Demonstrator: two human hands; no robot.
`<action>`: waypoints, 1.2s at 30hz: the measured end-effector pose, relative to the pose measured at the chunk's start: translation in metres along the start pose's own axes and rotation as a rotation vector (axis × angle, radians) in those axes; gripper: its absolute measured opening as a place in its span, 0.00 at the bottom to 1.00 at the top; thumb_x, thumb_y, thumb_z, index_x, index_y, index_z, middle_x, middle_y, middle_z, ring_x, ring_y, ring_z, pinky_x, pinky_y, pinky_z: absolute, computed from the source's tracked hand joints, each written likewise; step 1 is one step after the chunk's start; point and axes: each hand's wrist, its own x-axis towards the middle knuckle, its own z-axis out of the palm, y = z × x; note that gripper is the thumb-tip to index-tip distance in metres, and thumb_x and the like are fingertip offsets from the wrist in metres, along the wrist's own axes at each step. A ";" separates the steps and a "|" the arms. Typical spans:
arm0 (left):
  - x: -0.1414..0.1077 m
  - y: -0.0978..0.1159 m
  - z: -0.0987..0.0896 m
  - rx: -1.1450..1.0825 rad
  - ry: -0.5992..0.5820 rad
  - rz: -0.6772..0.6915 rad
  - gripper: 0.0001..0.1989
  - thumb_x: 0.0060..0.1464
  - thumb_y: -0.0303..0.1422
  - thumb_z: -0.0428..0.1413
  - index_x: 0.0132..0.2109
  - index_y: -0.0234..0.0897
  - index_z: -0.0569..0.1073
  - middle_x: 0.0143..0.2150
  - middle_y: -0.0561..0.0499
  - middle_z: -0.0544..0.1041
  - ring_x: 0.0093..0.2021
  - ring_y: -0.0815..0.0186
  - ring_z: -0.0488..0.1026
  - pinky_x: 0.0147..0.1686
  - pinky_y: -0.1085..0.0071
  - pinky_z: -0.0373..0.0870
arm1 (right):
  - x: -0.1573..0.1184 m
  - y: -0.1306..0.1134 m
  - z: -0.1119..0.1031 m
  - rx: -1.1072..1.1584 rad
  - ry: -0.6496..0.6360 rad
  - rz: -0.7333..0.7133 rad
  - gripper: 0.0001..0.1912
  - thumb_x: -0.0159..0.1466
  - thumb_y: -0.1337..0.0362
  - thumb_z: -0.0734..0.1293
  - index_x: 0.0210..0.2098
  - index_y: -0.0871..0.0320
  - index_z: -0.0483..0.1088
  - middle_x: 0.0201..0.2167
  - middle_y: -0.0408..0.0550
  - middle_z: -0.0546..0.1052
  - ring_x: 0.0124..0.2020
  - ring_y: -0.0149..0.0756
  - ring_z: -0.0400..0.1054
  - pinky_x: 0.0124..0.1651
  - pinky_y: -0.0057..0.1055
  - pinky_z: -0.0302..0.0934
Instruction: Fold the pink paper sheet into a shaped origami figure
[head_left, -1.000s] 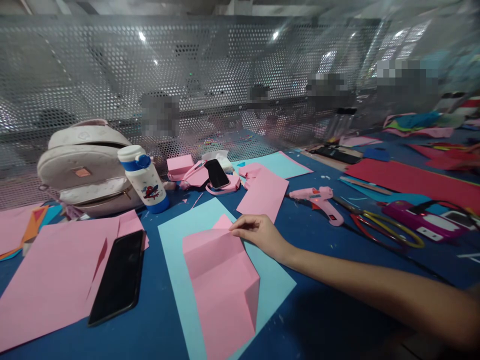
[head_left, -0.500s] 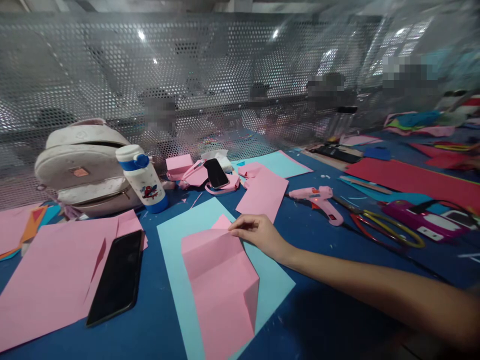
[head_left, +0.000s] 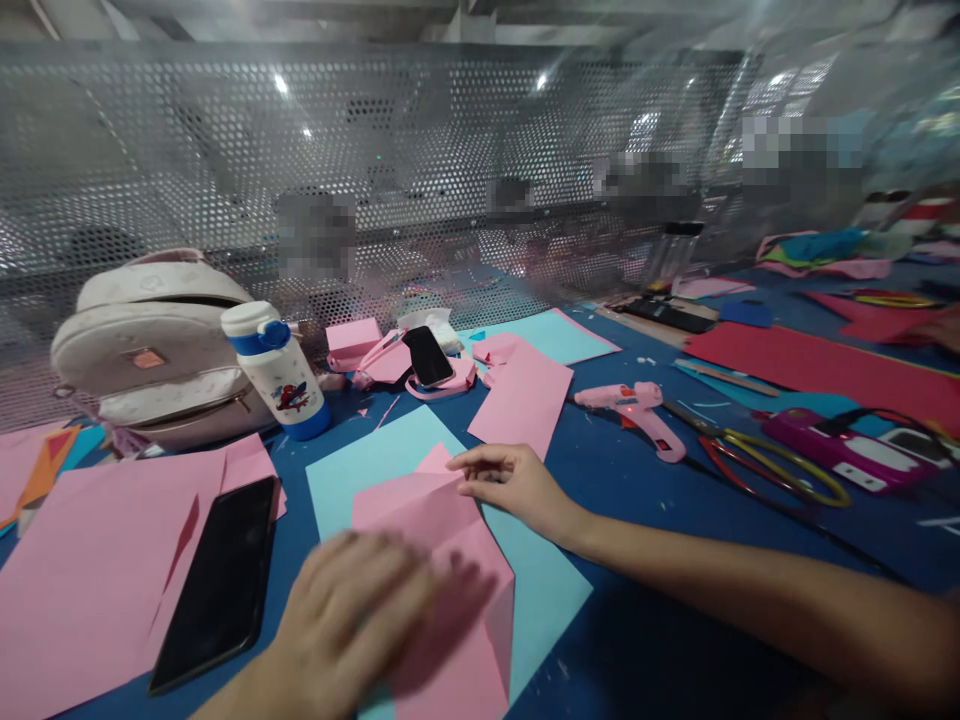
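A creased pink sheet of paper (head_left: 435, 515) lies on a light blue sheet (head_left: 551, 590), its upper part folded and slightly raised. My right hand (head_left: 517, 490) has its thumb and forefinger at the sheet's top right corner, lightly holding the edge. Over the lower left of the same sheet hovers my left hand (head_left: 352, 610), smeared by motion, its shadow falling on the paper. Its fingertips are too blurred to make out. Another pink piece (head_left: 525, 395) lies just beyond my right hand.
Left of the sheets are a black phone (head_left: 217, 580), pink paper (head_left: 90, 560), a bottle (head_left: 277, 370) and a backpack (head_left: 157, 340). To the right lie a pink glue gun (head_left: 634, 410), scissors (head_left: 780, 460) with a cable, and a purple device (head_left: 840, 445). A perforated metal screen (head_left: 450, 130) stands behind.
My left hand has come into view from below, over the pink sheet. My right hand stays at the top corner, its thumb and forefinger slightly farther apart. The view has shifted slightly.
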 end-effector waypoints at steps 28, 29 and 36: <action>0.039 -0.039 0.048 -0.284 -0.070 -0.439 0.33 0.60 0.37 0.58 0.69 0.48 0.54 0.71 0.43 0.56 0.69 0.51 0.54 0.63 0.47 0.58 | 0.008 0.002 -0.006 0.106 0.123 -0.050 0.12 0.54 0.56 0.74 0.31 0.59 0.74 0.29 0.44 0.73 0.30 0.31 0.65 0.31 0.27 0.61; 0.036 -0.040 0.048 -0.349 -0.015 -0.510 0.35 0.60 0.37 0.57 0.70 0.48 0.51 0.72 0.43 0.52 0.70 0.52 0.51 0.64 0.48 0.56 | 0.008 0.002 -0.008 0.114 0.156 -0.076 0.12 0.55 0.56 0.74 0.31 0.58 0.74 0.30 0.44 0.72 0.31 0.31 0.65 0.31 0.27 0.61; 0.014 -0.041 0.048 -0.817 -0.075 -0.780 0.37 0.60 0.40 0.56 0.71 0.44 0.49 0.69 0.40 0.59 0.67 0.53 0.59 0.62 0.54 0.62 | 0.007 0.000 -0.011 0.107 0.248 -0.145 0.09 0.61 0.57 0.68 0.34 0.57 0.70 0.33 0.44 0.69 0.27 0.28 0.60 0.29 0.27 0.59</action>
